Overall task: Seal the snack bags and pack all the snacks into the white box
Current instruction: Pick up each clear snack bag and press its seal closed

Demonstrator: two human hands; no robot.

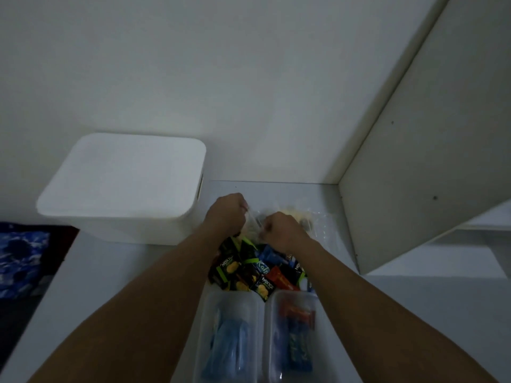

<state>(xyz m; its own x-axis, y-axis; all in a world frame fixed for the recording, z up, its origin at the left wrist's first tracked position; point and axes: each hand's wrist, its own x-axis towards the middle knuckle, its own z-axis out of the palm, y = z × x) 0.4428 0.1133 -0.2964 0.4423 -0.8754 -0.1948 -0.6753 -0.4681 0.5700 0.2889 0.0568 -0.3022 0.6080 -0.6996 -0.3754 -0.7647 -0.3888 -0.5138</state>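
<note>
White box (121,186); blue patterned cloth (22,258)

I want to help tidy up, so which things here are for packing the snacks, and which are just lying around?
For the job: white box, lid on; clear bag, gripped by left hand and right hand; loose snack packets; two clear tubs holding snacks.
Just lying about: blue patterned cloth; white side panel.

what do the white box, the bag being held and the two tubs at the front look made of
White box: probably matte plastic, going by its smooth rounded corners and dull even surface.
Clear bag: thin glossy plastic film; it is see-through and crinkled.
Two tubs: likely frosted translucent plastic; the wrappers inside look blurred.
</note>
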